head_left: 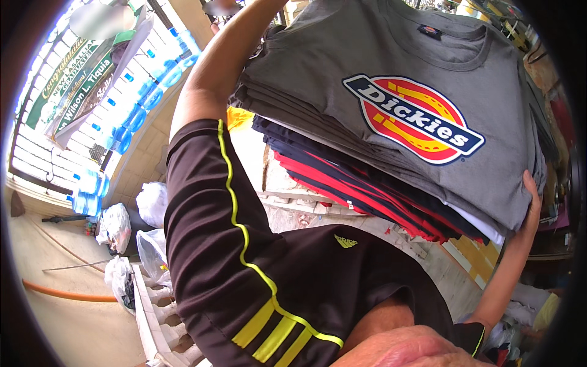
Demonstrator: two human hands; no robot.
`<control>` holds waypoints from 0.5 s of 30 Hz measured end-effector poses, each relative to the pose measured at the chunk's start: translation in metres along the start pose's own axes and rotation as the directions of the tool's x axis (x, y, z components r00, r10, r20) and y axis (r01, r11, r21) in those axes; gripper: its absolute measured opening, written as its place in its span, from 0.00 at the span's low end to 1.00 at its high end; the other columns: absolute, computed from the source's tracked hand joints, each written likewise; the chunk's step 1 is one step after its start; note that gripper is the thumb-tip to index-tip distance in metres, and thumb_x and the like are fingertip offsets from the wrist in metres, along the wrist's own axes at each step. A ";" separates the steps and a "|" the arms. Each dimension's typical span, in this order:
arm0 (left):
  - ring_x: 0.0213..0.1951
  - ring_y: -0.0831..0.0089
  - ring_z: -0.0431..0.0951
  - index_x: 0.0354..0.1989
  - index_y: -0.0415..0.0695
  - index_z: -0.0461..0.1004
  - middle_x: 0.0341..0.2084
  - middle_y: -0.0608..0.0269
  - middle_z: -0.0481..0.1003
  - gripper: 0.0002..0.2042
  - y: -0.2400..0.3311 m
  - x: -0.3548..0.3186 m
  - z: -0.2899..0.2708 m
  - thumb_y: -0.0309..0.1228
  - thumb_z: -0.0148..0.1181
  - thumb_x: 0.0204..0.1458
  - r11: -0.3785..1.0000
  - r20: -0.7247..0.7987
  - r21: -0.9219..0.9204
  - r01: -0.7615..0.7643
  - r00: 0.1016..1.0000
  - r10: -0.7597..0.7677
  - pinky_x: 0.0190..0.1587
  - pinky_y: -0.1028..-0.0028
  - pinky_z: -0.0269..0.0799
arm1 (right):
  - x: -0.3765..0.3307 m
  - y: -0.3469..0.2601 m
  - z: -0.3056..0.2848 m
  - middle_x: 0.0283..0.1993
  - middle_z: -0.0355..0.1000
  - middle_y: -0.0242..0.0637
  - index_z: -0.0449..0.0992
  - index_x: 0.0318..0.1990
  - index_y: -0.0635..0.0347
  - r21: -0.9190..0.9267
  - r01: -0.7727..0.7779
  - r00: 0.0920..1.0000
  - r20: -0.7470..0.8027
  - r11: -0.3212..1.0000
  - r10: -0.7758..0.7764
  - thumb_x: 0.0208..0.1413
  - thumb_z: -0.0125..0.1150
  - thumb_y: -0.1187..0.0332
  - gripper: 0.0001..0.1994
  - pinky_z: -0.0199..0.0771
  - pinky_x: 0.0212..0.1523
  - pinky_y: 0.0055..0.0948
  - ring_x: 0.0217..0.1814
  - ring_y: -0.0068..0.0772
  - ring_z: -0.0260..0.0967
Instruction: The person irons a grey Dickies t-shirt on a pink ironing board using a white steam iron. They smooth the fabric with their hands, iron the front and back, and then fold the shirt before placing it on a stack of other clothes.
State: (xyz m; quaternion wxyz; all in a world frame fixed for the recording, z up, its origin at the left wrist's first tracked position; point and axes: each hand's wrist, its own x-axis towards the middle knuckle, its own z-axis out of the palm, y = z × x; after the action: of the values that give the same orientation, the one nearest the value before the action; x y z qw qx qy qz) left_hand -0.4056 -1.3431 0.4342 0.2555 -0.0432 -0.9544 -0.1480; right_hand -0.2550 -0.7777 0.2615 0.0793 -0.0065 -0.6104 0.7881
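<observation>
A thick stack of folded T-shirts (293, 79) fills the upper right, in front of my chest. Its top shirt is grey, with a large red, yellow and navy oval print; dark grey, navy, red and white layers show beneath. At the stack's right edge my right hand (531, 205) is closed against the side, its fingers pointing up along the fabric and the palm partly hidden. My left forearm (229, 49) rises past the stack's left side and leaves through the upper edge, so the left hand is out of sight.
Several blue water jugs (129, 119) line a barred window (46, 147) with a green banner (79, 85) on the left. White plastic bags (114, 227) lie near a white balustrade (147, 318). An orange hose (67, 293) crosses the floor. A yellow-and-white box (471, 260) shows below the stack.
</observation>
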 end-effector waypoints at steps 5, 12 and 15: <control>0.72 0.45 0.48 0.74 0.48 0.45 0.71 0.40 0.45 0.42 0.053 -0.022 0.018 0.61 0.48 0.57 0.854 0.139 0.465 -0.233 0.972 0.190 0.70 0.51 0.48 | 0.007 -0.001 -0.002 0.52 0.74 0.44 0.72 0.56 0.73 0.036 -0.064 0.987 0.152 0.997 0.058 0.52 0.67 0.59 0.29 0.68 0.57 0.28 0.54 0.32 0.71; 0.74 0.50 0.37 0.74 0.46 0.41 0.74 0.49 0.34 0.39 0.010 -0.014 0.040 0.56 0.42 0.62 0.883 0.377 0.220 -0.414 0.871 0.315 0.73 0.57 0.39 | 0.011 -0.010 0.000 0.56 0.72 0.38 0.73 0.57 0.65 -0.056 -0.016 0.997 0.073 0.998 0.020 0.50 0.66 0.60 0.28 0.66 0.58 0.26 0.56 0.30 0.70; 0.74 0.53 0.38 0.74 0.45 0.45 0.74 0.47 0.37 0.37 0.011 -0.006 0.026 0.55 0.43 0.62 0.894 0.416 0.240 -0.378 0.872 0.257 0.74 0.60 0.38 | 0.010 -0.023 -0.001 0.59 0.69 0.39 0.71 0.61 0.60 -0.226 0.332 0.936 0.202 0.916 -0.289 0.49 0.66 0.61 0.30 0.63 0.60 0.27 0.58 0.32 0.69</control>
State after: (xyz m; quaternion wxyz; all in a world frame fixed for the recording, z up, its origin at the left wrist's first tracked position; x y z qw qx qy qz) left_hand -0.4108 -1.3244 0.4126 0.0936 -0.1878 -0.9758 0.0610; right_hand -0.2621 -0.7695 0.2843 0.1515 0.1457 -0.7049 0.6775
